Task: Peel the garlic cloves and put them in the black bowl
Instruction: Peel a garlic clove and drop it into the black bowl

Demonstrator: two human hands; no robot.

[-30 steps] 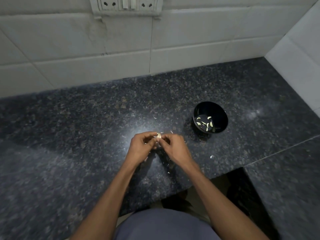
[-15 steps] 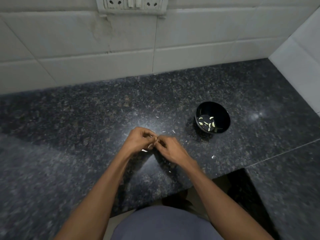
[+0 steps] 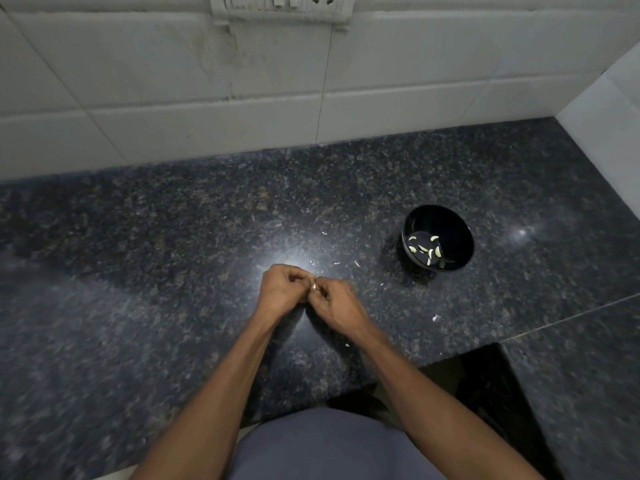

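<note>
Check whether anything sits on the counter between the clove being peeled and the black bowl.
Nothing solid does. Both hands, left hand and right hand, pinch the garlic clove; only tiny skin flakes lie on the counter toward the black bowl.

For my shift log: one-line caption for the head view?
Both hands, left and right, pinch a garlic clove beside the black bowl.

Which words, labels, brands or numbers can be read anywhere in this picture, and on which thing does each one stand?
None can be read. The socket plate on the wall, the black bowl and the countertop show no legible text.
</note>
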